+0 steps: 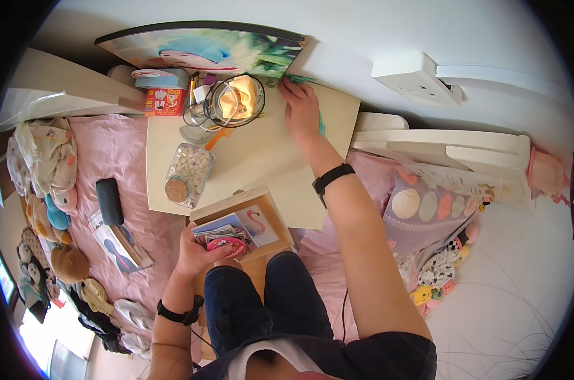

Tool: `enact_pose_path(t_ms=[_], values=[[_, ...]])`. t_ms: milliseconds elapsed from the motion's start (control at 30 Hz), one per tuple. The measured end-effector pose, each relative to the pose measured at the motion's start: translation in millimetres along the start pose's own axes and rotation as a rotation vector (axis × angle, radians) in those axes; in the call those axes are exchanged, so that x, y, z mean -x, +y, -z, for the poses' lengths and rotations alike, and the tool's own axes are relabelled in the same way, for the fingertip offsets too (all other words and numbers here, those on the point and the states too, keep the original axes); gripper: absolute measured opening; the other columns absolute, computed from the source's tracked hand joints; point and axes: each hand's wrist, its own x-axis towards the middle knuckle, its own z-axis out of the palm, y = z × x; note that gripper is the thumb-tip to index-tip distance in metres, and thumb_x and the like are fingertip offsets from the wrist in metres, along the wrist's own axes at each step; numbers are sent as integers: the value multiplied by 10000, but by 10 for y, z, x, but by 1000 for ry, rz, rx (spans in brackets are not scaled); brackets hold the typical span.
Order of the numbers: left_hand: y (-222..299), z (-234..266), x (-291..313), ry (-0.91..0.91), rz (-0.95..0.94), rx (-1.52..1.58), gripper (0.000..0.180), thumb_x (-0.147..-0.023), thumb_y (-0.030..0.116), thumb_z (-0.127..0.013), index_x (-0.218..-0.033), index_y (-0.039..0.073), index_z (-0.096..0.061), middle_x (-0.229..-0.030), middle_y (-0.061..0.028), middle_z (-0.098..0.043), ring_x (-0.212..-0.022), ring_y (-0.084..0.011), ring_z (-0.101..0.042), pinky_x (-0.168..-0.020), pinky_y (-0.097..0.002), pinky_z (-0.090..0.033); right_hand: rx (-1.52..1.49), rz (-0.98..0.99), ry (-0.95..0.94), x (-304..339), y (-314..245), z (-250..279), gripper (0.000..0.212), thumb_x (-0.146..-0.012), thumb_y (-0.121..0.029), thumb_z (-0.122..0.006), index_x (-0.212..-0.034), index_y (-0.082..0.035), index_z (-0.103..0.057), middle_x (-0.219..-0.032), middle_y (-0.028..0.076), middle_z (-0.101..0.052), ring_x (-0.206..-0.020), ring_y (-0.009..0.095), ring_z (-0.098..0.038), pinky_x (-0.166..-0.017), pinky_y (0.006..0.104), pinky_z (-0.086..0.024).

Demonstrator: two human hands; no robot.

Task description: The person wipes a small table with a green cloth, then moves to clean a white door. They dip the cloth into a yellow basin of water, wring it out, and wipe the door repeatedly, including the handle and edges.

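Observation:
My left hand (201, 252) grips the left side of a shallow wooden box or drawer (278, 223), held above my knees at the front edge of a cream tabletop (261, 164). Its thumb lies by a pink round item (227, 246). Inside are stacked cards or photos (214, 232) and a flamingo picture card (258, 225). My right hand (301, 111) is at the tabletop's far right, its fingers over a green cloth (322, 122) that shows past the hand on both sides. The fingertips come close to the lower corner of a large picture panel (236, 54); the hand partly hides the cloth.
On the tabletop stand a cork-stoppered jar (190, 174), a round wire-rimmed holder (236, 101) with yellow cloth, and a red box (165, 102). Left, a pink-covered bed (128, 152) bears a dark case (109, 201) and books. A white socket box (416, 76) is on the wall.

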Motion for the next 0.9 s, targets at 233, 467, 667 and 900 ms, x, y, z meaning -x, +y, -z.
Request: enact_pose_path(t_ms=[233, 467, 667, 900], values=[[-17, 63, 40, 64, 32, 60, 438, -715, 3, -817, -1118, -45, -651, -1009, -98, -725, -908, -166, -695, -827, -312, -564, -90, 149, -162, 191, 192, 135, 456, -726, 39, -594, -1140, -117, -704, -1272, -24, -656, -1106, 268, -592, -958, 394, -497], [-48, 267, 188, 70, -29, 167, 487, -676, 93, -882, -1084, -50, -657, -979, -101, -729, -883, -165, -700, -807, -309, -565, -340, 42, -353, 1593, -318, 392, 474, -744, 66, -544, -1130, -140, -726, -1261, -8, -671, -1111, 256, -615, -934, 404, -494], [-209, 577, 350, 145, -81, 381, 757, -585, 192, -965, -1190, -45, -577, -1059, -111, -696, -947, -217, -695, -842, -353, -571, -482, 53, -458, 2123, -758, 832, 429, -801, 24, -563, -1168, -136, -717, -1242, 63, -673, -1074, 271, -618, -938, 400, -493], [-440, 1100, 458, -32, -272, 577, 978, -585, 338, -956, -1387, 63, -469, -1360, -101, -519, -1275, -265, -510, -1030, -394, -481, -33, -84, -82, 1319, -33, 770, 595, -793, 12, -572, -1382, -32, -501, -1407, 178, -528, -1256, 389, -515, -1045, 463, -423]])
